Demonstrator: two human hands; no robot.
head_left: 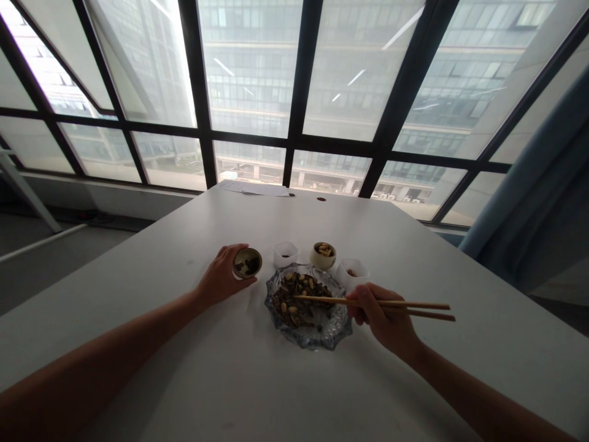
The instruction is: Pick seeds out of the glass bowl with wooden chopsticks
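Note:
A scalloped glass dish [335, 328] of mixed dark seeds and pale nuts sits in the middle of the white table [230, 380]. My right hand [384, 322] is closed on a pair of wooden chopsticks [414, 307], whose tips reach over the dish's contents. My left hand [223, 276] wraps around a small round cup [247, 263] holding dark pieces, left of the dish. Behind the dish stand a white square cup [286, 252], a round cup of pale nuts [323, 254] and another white square cup [353, 271].
Sheets of paper [257, 188] and a small dark spot lie near the table's far edge. Large dark-framed windows [299, 92] rise behind the table. A blue curtain [543, 202] hangs at the right.

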